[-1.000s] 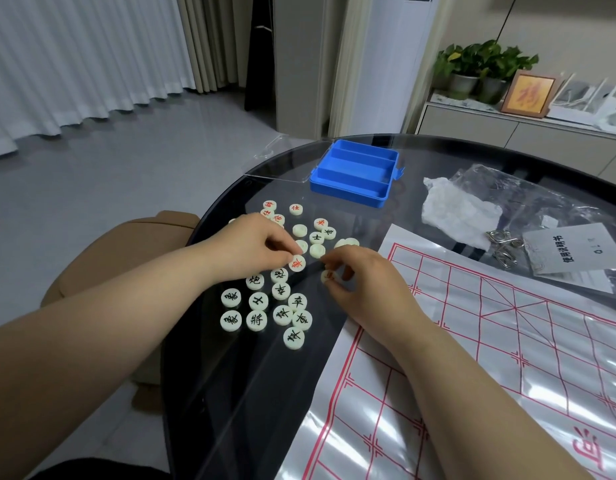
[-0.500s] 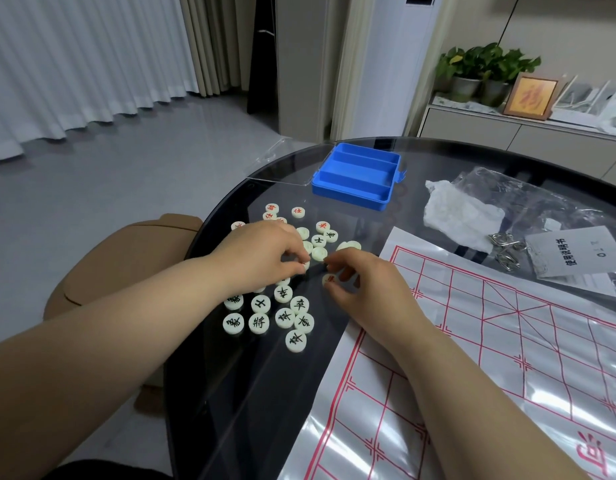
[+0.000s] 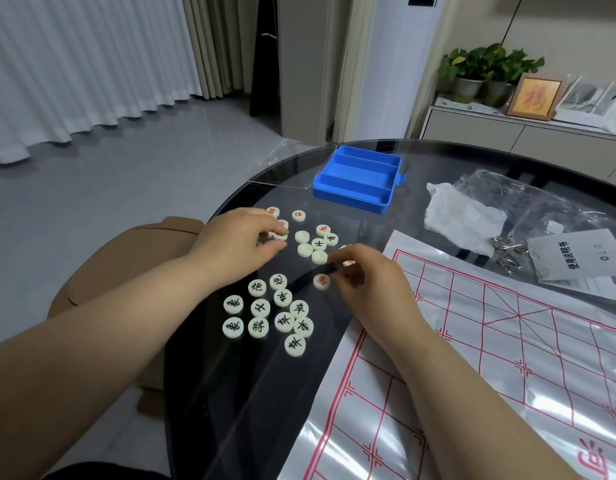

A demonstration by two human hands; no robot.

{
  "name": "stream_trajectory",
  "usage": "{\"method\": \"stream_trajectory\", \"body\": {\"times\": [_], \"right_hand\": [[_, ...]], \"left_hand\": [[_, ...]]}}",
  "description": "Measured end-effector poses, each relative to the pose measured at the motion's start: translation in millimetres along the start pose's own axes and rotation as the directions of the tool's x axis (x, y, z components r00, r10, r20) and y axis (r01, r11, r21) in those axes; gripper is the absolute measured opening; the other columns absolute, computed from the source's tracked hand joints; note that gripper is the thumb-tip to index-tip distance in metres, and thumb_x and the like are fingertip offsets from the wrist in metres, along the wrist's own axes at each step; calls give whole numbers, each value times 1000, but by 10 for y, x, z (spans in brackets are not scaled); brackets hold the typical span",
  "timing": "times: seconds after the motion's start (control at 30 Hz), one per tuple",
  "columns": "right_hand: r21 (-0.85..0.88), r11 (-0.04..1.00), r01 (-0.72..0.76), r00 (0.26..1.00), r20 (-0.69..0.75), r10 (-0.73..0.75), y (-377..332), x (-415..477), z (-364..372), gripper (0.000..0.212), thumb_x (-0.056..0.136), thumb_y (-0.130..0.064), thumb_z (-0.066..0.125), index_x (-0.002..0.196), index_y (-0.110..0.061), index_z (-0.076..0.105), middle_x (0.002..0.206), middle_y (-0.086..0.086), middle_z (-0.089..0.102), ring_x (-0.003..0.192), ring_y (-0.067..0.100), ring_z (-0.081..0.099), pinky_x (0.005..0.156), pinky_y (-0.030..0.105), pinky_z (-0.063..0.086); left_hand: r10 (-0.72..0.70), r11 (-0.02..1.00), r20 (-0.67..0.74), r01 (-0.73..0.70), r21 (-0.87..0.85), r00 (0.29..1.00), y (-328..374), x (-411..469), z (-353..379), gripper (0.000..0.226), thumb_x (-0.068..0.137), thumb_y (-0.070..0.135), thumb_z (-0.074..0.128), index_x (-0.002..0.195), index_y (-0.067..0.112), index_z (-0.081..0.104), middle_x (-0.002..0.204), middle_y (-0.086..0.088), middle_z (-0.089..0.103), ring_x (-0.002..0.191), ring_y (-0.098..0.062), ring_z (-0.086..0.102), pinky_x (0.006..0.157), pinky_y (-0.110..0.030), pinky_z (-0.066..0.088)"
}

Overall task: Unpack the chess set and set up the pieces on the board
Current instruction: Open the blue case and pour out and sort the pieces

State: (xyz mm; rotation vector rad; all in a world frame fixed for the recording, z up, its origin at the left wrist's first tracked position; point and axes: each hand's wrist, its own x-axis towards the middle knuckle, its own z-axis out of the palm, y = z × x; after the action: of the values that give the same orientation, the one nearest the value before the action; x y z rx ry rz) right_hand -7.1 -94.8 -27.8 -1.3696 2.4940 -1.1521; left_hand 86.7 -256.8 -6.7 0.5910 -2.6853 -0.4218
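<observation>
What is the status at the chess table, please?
Left hand and right hand both sorting loose pieces on glass. Board sheet bare. Blue box emptied. Nothing obstructing.

The chess pieces (image 3: 265, 308) are pale cream discs; the near cluster carries black characters, while farther ones such as the piece (image 3: 298, 215) near the box show red characters. A few discs (image 3: 305, 249) look blank on top, possibly face down. The board sheet (image 3: 500, 344) is glossy white with a red grid of lines. The box (image 3: 355, 194) is bright blue. The table (image 3: 237, 393) is dark, reflective glass. The leaflet (image 3: 573, 256) is white with black print.
</observation>
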Motion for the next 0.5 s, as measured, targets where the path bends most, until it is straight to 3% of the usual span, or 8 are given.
{"method": "stream_trajectory", "body": {"times": [0.1,0.2,0.33,0.4,0.5], "right_hand": [[15,1000,-20,994,-109,22,14,13,-33,19,85,-2,53,100,-9,63,89,-5,53,68,1,44,61,4,34],[-10,996,-91,979,-186,87,80,36,-70,23,85,0,52,104,-6,62,103,5,57,90,15,51,72,10,29],[-164,984,-62,998,-43,56,125,20,-49,39,89,-11,52,127,-16,51,136,2,45,120,22,37,91,16,22],[-234,972,-32,999,8,35,103,17,-42,44,91,-20,50,135,-23,41,147,-4,32,127,21,29,101,22,20],[-307,951,26,998,64,-6,55,18,-19,44,94,-22,44,137,-28,36,151,-10,24,128,21,27,101,27,21]], "left_hand": [[107,993,141,-101,-54,984,276,-77,-5,40,75,50,58,106,25,66,108,9,63,104,-10,55,90,-31,43],[186,970,285,-221,97,940,507,-121,96,38,80,45,58,115,29,59,115,13,56,111,-7,47,92,-29,41],[233,944,259,-282,170,937,518,-88,174,28,89,33,49,115,27,60,115,11,54,113,-10,44,87,-24,39],[215,942,260,-270,199,941,459,-67,168,27,91,28,46,115,27,60,117,10,53,114,-11,43,87,-25,38],[159,953,252,-215,214,955,324,-44,104,26,90,22,48,111,24,63,117,9,56,113,-12,45,90,-27,39]]}}
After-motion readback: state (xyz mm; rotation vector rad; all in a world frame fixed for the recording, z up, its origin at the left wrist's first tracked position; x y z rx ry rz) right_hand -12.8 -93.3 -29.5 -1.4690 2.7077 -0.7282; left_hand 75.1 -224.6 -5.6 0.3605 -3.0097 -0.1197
